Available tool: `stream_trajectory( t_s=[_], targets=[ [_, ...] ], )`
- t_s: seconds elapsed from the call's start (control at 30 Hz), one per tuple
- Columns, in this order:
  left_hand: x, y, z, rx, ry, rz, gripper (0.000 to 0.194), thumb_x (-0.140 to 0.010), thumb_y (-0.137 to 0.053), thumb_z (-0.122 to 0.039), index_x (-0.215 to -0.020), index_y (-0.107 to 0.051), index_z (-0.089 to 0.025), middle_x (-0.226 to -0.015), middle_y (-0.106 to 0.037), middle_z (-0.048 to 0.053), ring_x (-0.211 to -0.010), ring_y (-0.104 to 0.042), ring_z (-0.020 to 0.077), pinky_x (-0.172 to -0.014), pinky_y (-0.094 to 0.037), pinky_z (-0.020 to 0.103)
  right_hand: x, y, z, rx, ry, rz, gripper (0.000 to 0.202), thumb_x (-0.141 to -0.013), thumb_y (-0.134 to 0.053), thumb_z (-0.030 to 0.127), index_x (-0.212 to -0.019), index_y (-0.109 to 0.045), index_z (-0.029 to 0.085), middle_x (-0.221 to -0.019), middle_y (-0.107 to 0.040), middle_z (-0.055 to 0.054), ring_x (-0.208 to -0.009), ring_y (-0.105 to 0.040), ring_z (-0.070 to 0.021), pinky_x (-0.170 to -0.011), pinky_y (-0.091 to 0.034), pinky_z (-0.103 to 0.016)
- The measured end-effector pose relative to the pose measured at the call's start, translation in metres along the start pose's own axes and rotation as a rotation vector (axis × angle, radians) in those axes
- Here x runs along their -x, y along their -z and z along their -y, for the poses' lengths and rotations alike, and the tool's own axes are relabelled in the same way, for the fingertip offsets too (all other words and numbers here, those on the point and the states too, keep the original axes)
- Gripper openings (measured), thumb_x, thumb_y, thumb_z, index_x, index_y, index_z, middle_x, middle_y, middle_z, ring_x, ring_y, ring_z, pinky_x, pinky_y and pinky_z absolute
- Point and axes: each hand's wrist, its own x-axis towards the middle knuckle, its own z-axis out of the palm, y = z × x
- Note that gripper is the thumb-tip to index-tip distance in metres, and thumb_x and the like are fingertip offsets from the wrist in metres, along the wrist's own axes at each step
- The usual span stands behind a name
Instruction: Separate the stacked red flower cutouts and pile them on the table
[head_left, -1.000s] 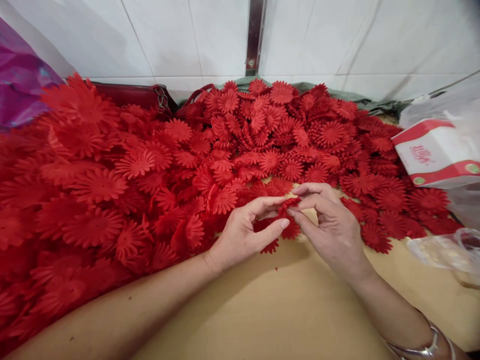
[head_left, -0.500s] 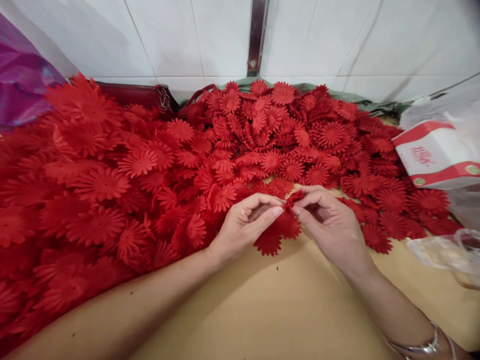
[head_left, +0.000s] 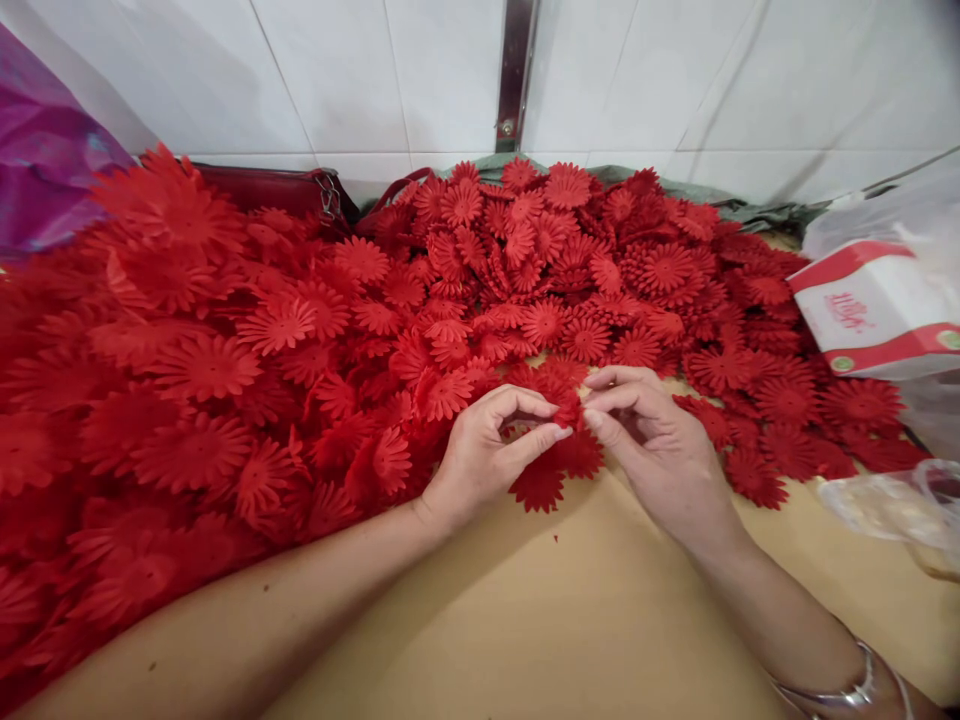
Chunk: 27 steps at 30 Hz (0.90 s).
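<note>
My left hand [head_left: 487, 450] pinches a small red artificial flower piece [head_left: 570, 410] between thumb and forefinger. At the piece's right edge, the thumb and forefinger of my right hand [head_left: 660, 450] are closed together on it; its other fingers are curled, and a silver bangle circles the wrist. More red petal pieces [head_left: 541, 488] lie just under and behind the held one. A great heap of the same red flower pieces [head_left: 210, 370], with scalloped petals and small centre holes, spreads to the left and behind both hands.
White wall tiles [head_left: 450, 80] rise behind the heap. A dark red bag [head_left: 262, 190] sits at the back left, near purple plastic [head_left: 45, 150]. On the right are a white-and-red box [head_left: 877, 310] in clear plastic and a clear plastic container [head_left: 892, 505]. The tabletop [head_left: 540, 620] is light tan.
The held flower piece has been turned and opened flatter, having been bunched between both hands. My right fingertips have shifted slightly apart from the left ones.
</note>
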Motion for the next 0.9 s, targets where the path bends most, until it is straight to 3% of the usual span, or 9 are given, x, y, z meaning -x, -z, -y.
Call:
stream_trajectory(
  t_s=[0.1, 0.17, 0.3, 0.43, 0.53, 0.63, 0.73, 0.9],
  targets=[
    [0.001, -0.001, 0.0, 0.034, 0.062, -0.045, 0.017, -0.084, -0.075, -0.031, -0.084, -0.065, -0.017, -0.088, -0.066, 0.002, -0.082, -0.062, 0.0139, -0.077, -0.051, 0.026, -0.005, 0.008, -0.009, -0.129, -0.081, -0.207, 0.009, -0.089, -0.071, 0.034, -0.086, -0.067, 0.027, -0.107, -0.064, -0.003, -0.1, -0.061, -0.0191, -0.094, -0.049, -0.036],
    [0.001, -0.002, -0.002, 0.084, 0.108, -0.052, 0.019, -0.084, -0.074, -0.033, -0.087, -0.063, -0.018, -0.084, -0.063, 0.0, -0.076, -0.059, 0.0122, -0.072, -0.05, 0.024, -0.008, 0.011, -0.013, -0.275, -0.183, -0.246, 0.013, -0.085, -0.075, 0.035, -0.085, -0.065, 0.027, -0.092, -0.063, -0.001, -0.086, -0.061, -0.0173, -0.087, -0.052, -0.034],
    [0.001, -0.002, -0.009, 0.14, 0.137, -0.078, 0.021, -0.09, -0.067, -0.032, -0.104, -0.057, -0.02, -0.081, -0.058, -0.002, -0.069, -0.054, 0.0098, -0.066, -0.048, 0.022, -0.011, 0.011, -0.012, -0.452, -0.3, -0.127, 0.017, -0.084, -0.076, 0.037, -0.094, -0.065, 0.029, -0.09, -0.066, 0.0, -0.081, -0.064, -0.0167, -0.082, -0.057, -0.034],
    [-0.001, 0.001, -0.012, 0.219, 0.115, -0.117, 0.039, -0.095, -0.057, -0.024, -0.131, -0.044, -0.027, -0.086, -0.059, -0.001, -0.068, -0.058, 0.0106, -0.069, -0.054, 0.025, -0.012, 0.009, -0.01, -0.587, -0.375, -0.066, 0.015, -0.091, -0.066, 0.044, -0.091, -0.066, 0.029, -0.095, -0.074, 0.0, -0.087, -0.07, -0.018, -0.087, -0.059, -0.038],
    [-0.001, 0.002, -0.011, 0.288, 0.12, -0.097, 0.024, -0.098, -0.05, -0.025, -0.122, -0.053, -0.026, -0.1, -0.062, 0.001, -0.073, -0.066, 0.0106, -0.082, -0.06, 0.032, -0.012, 0.008, -0.006, -0.731, -0.472, -0.084, 0.035, -0.092, -0.055, 0.061, -0.087, -0.068, 0.029, -0.092, -0.077, -0.002, -0.089, -0.072, -0.0208, -0.087, -0.061, -0.042],
    [-0.001, 0.003, -0.011, 0.321, 0.176, -0.054, 0.022, -0.101, -0.044, -0.029, -0.104, -0.063, -0.02, -0.109, -0.064, 0.004, -0.081, -0.07, 0.0127, -0.096, -0.059, 0.038, -0.011, 0.006, -0.001, -0.693, -0.503, -0.093, 0.027, -0.085, -0.071, 0.054, -0.091, -0.07, 0.028, -0.094, -0.077, -0.001, -0.087, -0.072, -0.0187, -0.086, -0.06, -0.038],
    [0.0, 0.003, -0.012, 0.327, 0.199, -0.038, 0.027, -0.102, -0.045, -0.034, -0.107, -0.065, -0.018, -0.118, -0.064, 0.007, -0.091, -0.072, 0.016, -0.101, -0.057, 0.038, -0.007, 0.005, -0.001, -0.535, -0.46, -0.089, 0.021, -0.075, -0.085, 0.037, -0.089, -0.071, 0.027, -0.085, -0.075, 0.002, -0.078, -0.069, -0.0144, -0.085, -0.058, -0.031],
    [0.0, 0.001, -0.014, 0.254, 0.187, -0.015, 0.021, -0.099, -0.054, -0.029, -0.115, -0.062, -0.019, -0.119, -0.063, 0.006, -0.104, -0.071, 0.0171, -0.101, -0.053, 0.032, -0.002, 0.004, -0.006, -0.352, -0.35, 0.018, 0.02, -0.085, -0.076, 0.041, -0.1, -0.073, 0.028, -0.091, -0.075, 0.0, -0.082, -0.068, -0.0152, -0.083, -0.058, -0.031]
  ],
)
